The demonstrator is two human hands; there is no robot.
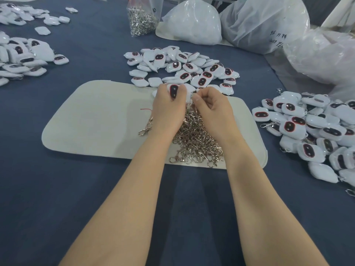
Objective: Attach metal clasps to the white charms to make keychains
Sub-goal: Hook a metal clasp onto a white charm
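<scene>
1. The left hand [169, 106] grips a white charm [173, 91], dark oval face up, over the far edge of a pale mat [92, 120].
2. The right hand [213, 106], close beside the left, has curled fingers that pinch a metal clasp [190, 108] at the charm's edge.
3. A loose pile of clasps [196, 137] lies on the mat under both wrists.
4. A clear plastic bag [141, 18] at the far side of the blue table [96, 189] holds more clasps.
5. Three white plastic bags [265, 22] stand far right; their contents cannot be made out.
6. A heap of charms [182, 68] lies just beyond the hands, and a heap of charms with clasps [307, 127] lies to the right.
</scene>
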